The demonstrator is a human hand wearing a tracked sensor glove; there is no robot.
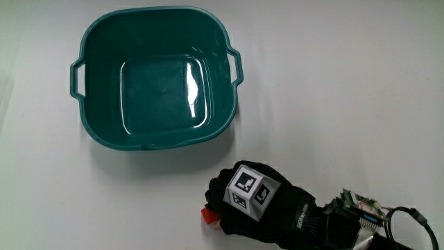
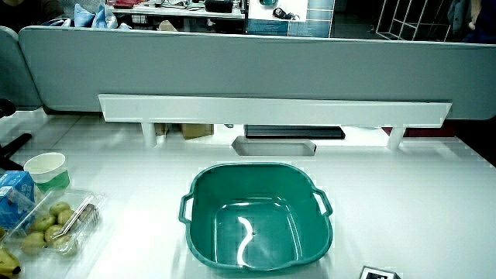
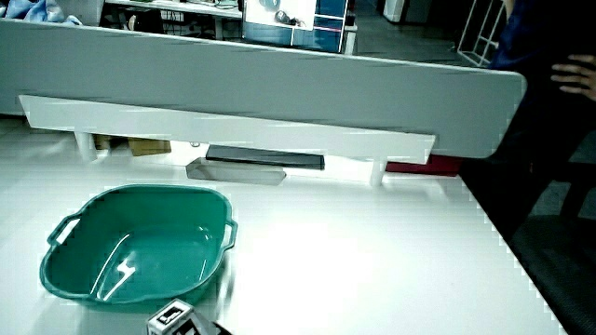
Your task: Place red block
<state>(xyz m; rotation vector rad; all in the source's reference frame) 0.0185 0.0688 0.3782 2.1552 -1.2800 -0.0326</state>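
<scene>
In the main view the black gloved hand (image 1: 232, 208) lies low over the table, nearer to the person than the teal basin (image 1: 89, 43). Its fingers curl around a small red block (image 1: 207, 216), and only one corner of the block shows under the fingertips. The patterned cube (image 1: 249, 189) sits on the back of the hand. The basin has two handles and nothing inside. In both side views only the cube (image 2: 378, 273) (image 3: 171, 319) shows, close to the basin (image 2: 203, 180) (image 3: 56, 270).
A side view shows a paper cup (image 2: 46, 169), a blue carton (image 2: 13, 194) and a clear tray of green fruit (image 2: 56, 227) at the table's edge beside the basin. A low grey partition (image 2: 248, 66) with a white shelf (image 2: 271, 109) closes off the table.
</scene>
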